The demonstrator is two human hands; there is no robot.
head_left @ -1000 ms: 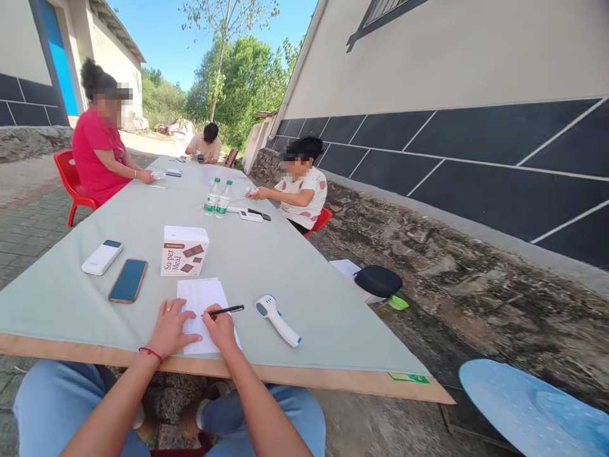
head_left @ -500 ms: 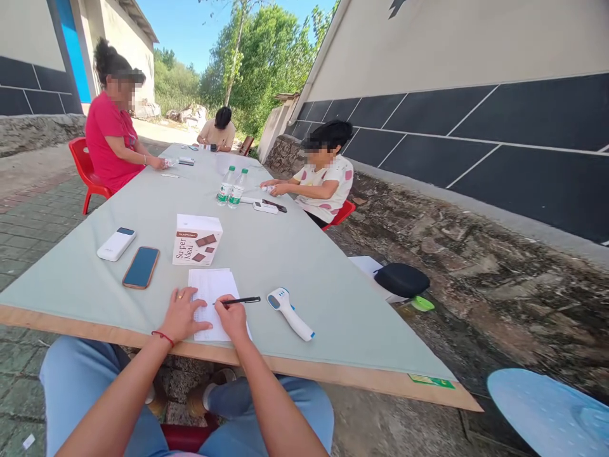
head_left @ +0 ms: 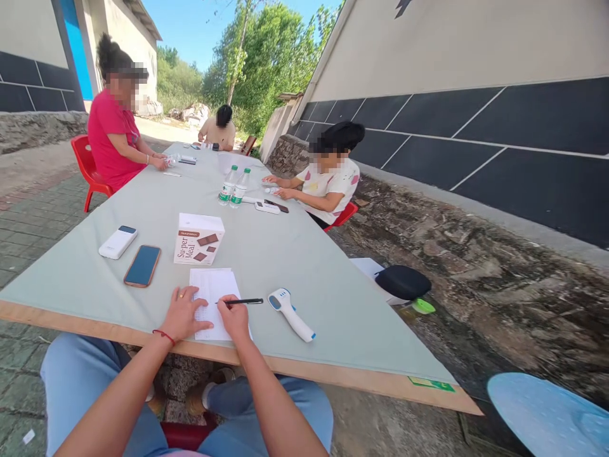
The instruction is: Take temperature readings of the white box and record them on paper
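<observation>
White sheets of paper with faint printed lines lie at the table's near edge. My left hand rests flat on their left side, fingers spread, a ring on one finger. Closed around a black pen, my right hand sits on the right part of the sheets. The pen's tip is at the paper and its barrel points right. Just beyond the sheets stands a white box with chocolate pictures. A white infrared thermometer lies to the right of my right hand.
A phone and a white power bank lie left of the box. Two water bottles stand farther up the table. Several people sit around it, one in pink at left and one in a patterned shirt at right.
The view has shifted slightly. My hands, pen and paper keep nearly the same places. At right, the person in the patterned shirt has moved their hands apart.
</observation>
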